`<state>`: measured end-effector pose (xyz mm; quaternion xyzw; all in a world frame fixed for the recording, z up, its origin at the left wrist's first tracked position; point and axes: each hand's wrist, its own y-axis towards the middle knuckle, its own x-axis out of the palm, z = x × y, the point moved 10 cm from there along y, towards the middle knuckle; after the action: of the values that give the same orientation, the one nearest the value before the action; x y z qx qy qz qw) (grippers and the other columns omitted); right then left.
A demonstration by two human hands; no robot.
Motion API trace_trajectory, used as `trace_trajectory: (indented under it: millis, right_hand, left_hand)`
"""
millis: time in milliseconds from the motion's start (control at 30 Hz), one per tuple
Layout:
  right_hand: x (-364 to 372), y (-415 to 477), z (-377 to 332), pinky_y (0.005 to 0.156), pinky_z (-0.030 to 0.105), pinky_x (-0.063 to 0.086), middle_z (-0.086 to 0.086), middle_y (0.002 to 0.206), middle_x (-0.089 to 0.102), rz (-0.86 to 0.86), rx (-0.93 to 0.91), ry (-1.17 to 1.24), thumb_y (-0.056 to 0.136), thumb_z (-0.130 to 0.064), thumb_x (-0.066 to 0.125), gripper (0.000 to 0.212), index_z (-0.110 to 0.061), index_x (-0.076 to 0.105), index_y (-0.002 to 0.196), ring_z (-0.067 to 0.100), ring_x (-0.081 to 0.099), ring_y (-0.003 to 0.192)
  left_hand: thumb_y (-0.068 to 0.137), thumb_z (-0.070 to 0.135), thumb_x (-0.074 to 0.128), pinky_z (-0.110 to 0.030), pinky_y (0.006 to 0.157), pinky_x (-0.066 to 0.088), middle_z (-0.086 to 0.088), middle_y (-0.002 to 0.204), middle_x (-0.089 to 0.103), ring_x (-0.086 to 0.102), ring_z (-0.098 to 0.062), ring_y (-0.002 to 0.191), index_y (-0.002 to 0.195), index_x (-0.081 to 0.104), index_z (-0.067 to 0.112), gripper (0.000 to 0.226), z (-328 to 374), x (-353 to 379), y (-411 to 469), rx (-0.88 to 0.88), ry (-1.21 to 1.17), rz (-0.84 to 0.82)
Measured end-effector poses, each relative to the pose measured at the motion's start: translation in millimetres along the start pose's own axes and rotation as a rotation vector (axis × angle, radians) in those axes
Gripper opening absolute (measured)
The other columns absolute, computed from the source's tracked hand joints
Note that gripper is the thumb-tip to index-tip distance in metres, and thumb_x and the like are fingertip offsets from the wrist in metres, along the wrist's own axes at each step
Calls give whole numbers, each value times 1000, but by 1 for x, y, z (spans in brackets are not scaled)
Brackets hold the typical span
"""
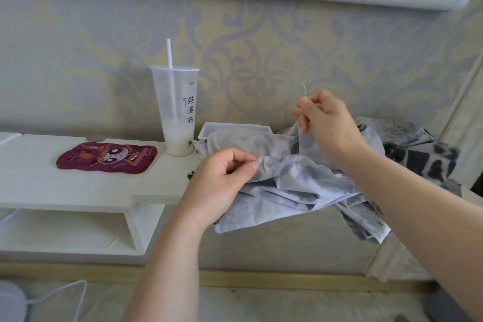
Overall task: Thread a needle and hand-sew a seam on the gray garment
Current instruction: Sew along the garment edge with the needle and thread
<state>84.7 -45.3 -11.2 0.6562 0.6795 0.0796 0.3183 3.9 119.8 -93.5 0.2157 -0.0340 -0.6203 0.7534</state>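
Overhead, right fingers [304, 108] pinch needle [304, 88] above garment [287, 180].

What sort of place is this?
Likely a home room, not a workshop: patterned wallpaper, a drink cup and cartoon phone case on a white shelf, a garment being hand-sewn with a needle.

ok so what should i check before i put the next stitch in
1. Grip on the thin silver needle: ok, pinched in the right hand.
2. Hold on the pale gray fabric garment: ok, the left hand pinches a fold.
3. Needle apart from the left fingers: ok, it is raised and points up.
4. Thread free of knots: cannot tell, too thin to see.
5. Room around the cloth: not ok, the tall clear plastic cup with a white straw stands close beside it and is probably worth shifting.
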Motion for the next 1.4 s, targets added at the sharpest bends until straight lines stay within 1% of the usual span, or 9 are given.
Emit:
trace_trajectory:
  millis: [133,267,433,567,700,867,1067,1267,1400]
  right_hand:
    - [14,-18,-16,56,11,40,-9,71,68,-15,-84,-114,99,-25,43,18,-13,50,88,11,58,67]
    - [48,-47,-16,61,35,40,-9,68,60,-122,-232,-386,99,-30,38,20,-15,43,87,16,54,65]
    - [50,-53,14,52,36,33,-3,55,47,-193,-287,-565,100,-28,36,20,-14,35,86,27,48,55]
    - [39,-51,34,47,28,33,-16,54,46,-232,-286,-554,99,-23,39,17,-14,39,85,11,48,48]
    - [43,-53,31,50,30,36,-14,55,47,-289,-361,-528,99,-21,41,14,-18,47,87,9,48,51]
    - [50,-49,5,52,32,45,-6,95,59,-232,-568,-592,92,-21,55,15,-23,70,93,10,51,79]
    - [64,-42,-5,50,34,45,-4,78,62,-323,-629,-703,85,-20,56,18,-24,74,85,22,54,71]
    - [76,-46,-9,50,41,51,-1,84,66,-418,-647,-730,86,-10,59,19,-21,75,87,24,63,69]
    - [78,-48,-13,49,42,51,-4,89,67,-423,-650,-725,88,-11,59,20,-23,74,88,22,63,69]
  left_hand:
    - [91,19,61,-6,45,31,22,52,55,44,7,39,83,66,20,10,1,-1,1,-9,-16,15]
    - [90,20,62,-6,49,34,20,60,61,48,8,46,82,67,24,11,0,-1,1,-14,-10,13]
    - [89,18,64,-6,64,41,14,72,68,58,6,66,78,67,30,17,-8,-6,1,-4,144,25]
    - [88,20,66,-4,64,41,17,75,68,60,7,70,78,66,36,19,-14,-8,1,-24,202,34]
    - [88,19,66,-3,61,39,16,75,69,58,9,67,78,67,36,19,-15,-10,1,-38,197,43]
    - [87,19,66,-7,60,41,9,74,71,57,5,62,80,66,31,14,-18,-11,1,-66,157,57]
    - [87,17,66,-12,62,43,12,66,68,55,5,58,79,65,29,14,-19,-12,2,-66,142,64]
    - [87,16,65,-21,70,46,7,72,71,60,-1,65,81,66,29,14,-23,-14,2,-94,127,71]
    - [87,16,65,-12,65,44,9,72,72,61,3,66,79,65,30,16,-21,-15,1,-93,116,62]
